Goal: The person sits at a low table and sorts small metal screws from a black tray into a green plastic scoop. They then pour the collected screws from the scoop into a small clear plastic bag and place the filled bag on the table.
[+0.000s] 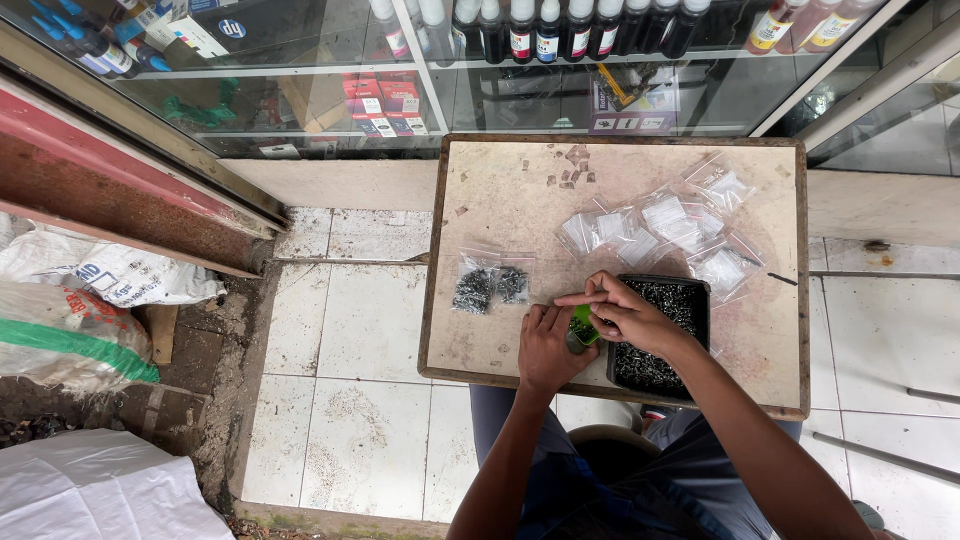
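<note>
1. Left hand point(545, 345): rests on the table at about 6 o'clock from the table's centre, fingers curled narrow around a small green object point(583, 326), apparently steadying it.
2. Right hand point(625, 312): just beside the left, at its 2 o'clock, fingertips pinched together over the green object; whether they hold a small part cannot be told.
3. Black tray point(697, 293): directly under the right wrist, at 5 o'clock on the table, filled with small dark screws; it lies near the front edge, probably for short reach.
4. Filled bags point(490, 287): two small clear bags of dark screws, at 10 o'clock from the hands, set apart from the tray.
5. Empty bags point(665, 225): a loose heap of clear bags at 12 to 1 o'clock from the hands, overlapping.
6. Table point(500, 190): pale worn top with dark wooden rim; bare room lies along the left side and far-left corner.
7. Glass cabinet point(330, 100): beyond the far edge, with bottles and boxes.
</note>
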